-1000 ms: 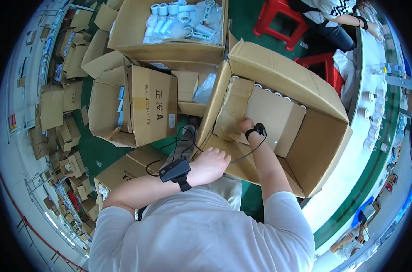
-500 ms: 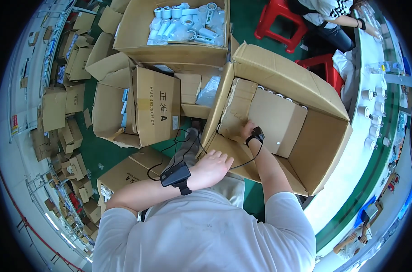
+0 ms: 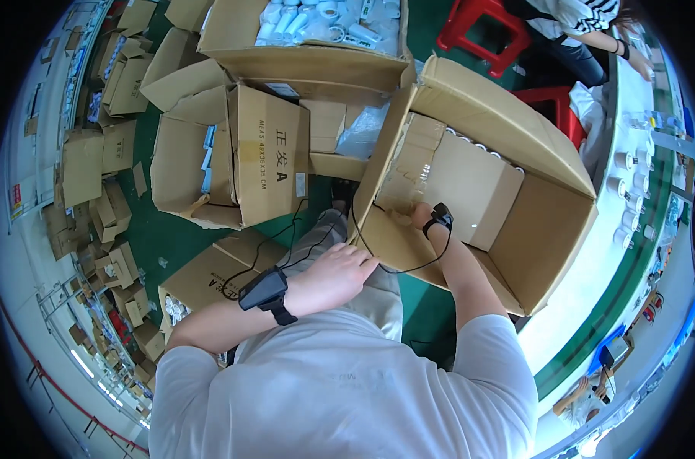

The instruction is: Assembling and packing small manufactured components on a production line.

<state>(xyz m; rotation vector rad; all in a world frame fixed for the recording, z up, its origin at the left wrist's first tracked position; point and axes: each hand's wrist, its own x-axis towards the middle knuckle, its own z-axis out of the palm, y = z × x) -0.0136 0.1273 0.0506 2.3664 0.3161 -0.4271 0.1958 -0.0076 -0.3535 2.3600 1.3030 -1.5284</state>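
Observation:
A large open carton (image 3: pixel 545 243) stands tilted before me, with a flat cardboard sheet (image 3: pixel 470 177) inside it. Rounded white ends (image 3: pixel 481 147) of several items show along the sheet's far edge. My right hand (image 3: pixel 422 216) reaches into the carton at the sheet's near left corner, its fingers curled and their tips hidden. Beside them lies a crumpled brown scrap (image 3: pixel 398 217), perhaps cardboard or tape. My left hand (image 3: pixel 340 275) rests at the carton's near left corner with fingers stretched over the edge. Both wrists wear black strapped devices with thin cables.
A carton of white cylinders (image 3: pixel 248 63) stands at the far side. To the left is another open carton (image 3: pixel 275 153), with a lower carton (image 3: pixel 210 279) nearer me. White round parts (image 3: pixel 621 186) line the bench (image 3: pixel 573 321) at right. A seated person (image 3: pixel 585 46) works beyond red stools (image 3: pixel 481 37).
My left hand has shifted slightly left and its fingers now meet the carton's edge. My right hand stays at the sheet's corner. The whole view has shifted a little.

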